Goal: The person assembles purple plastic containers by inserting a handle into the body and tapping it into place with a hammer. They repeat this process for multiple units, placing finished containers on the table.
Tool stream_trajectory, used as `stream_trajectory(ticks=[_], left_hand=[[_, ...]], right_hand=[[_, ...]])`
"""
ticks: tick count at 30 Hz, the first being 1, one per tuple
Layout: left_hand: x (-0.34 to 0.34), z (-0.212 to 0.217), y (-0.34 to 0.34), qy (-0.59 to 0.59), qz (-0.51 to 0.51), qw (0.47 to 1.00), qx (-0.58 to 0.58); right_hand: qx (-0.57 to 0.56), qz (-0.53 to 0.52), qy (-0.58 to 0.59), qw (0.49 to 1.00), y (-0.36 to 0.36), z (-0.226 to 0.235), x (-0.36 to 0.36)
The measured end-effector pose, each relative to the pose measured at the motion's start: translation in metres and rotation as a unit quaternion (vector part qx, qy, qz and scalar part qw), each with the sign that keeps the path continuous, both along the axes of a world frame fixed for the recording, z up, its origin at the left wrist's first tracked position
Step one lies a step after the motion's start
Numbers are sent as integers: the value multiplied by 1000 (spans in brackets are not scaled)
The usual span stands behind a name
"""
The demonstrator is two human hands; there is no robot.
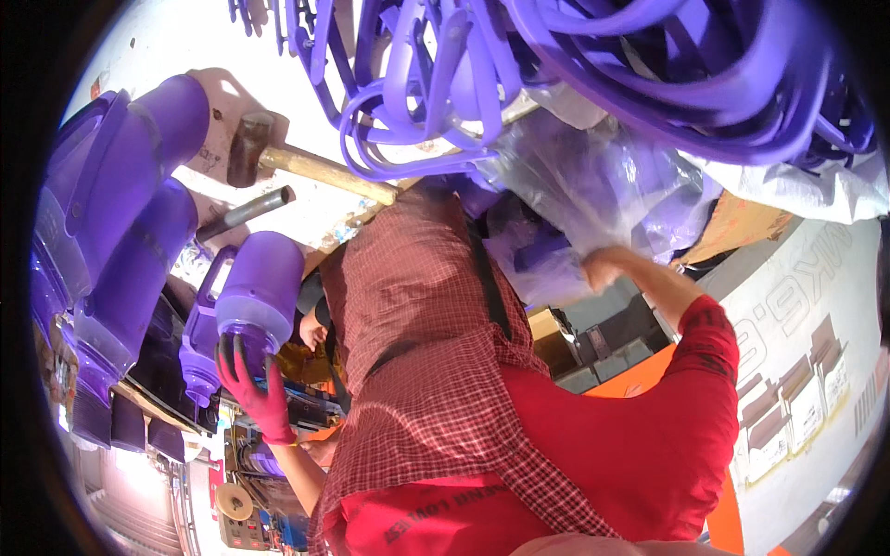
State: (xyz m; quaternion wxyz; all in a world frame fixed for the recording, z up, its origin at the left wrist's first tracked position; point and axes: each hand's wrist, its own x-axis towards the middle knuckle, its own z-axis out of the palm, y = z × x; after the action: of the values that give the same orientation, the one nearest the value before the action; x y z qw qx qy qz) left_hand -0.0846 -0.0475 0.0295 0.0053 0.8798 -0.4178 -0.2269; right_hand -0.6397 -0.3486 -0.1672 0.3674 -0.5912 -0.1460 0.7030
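Observation:
My left hand (252, 389) wears a pink-red glove with dark fingertips. Its fingers wrap around the lower end of a purple plastic jug (263, 275) that has a loop handle at its side. On the other side, my bare right hand (607, 266) closes on the edge of a clear plastic bag (603, 190). Purple pieces show through the film, and the right fingertips are partly hidden.
Beyond the jug, a wooden-handled hammer (324, 173) and a dark metal tube (246, 213) lie on the white table (306, 218). More purple jugs (134, 269) stand at left. Purple looped straps (677, 83) heap at the far right, above a cardboard box (742, 227).

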Motion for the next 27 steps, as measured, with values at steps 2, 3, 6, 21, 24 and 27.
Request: stream_trajectory(ticks=[2,3,6,21,24,27], left_hand=[[0,-2,-1,-3,5,1000,21],[1,-3,-2,-11,10,1000,16],[3,-7,-1,-1,2,1000,6],[-12,5,-12,-8,43,999,3],[-9,5,-9,-18,45,999,4],[-9,4,-6,-30,57,998,17]], right_hand=[[-31,-348,113,930,-55,23,31],[-43,-446,114,887,-82,48,43],[-89,-337,-66,935,-125,123,66],[-401,-230,-148,875,-26,-87,-33],[-349,-471,-228,777,8,-136,48],[-419,-553,-253,674,52,-206,115]])
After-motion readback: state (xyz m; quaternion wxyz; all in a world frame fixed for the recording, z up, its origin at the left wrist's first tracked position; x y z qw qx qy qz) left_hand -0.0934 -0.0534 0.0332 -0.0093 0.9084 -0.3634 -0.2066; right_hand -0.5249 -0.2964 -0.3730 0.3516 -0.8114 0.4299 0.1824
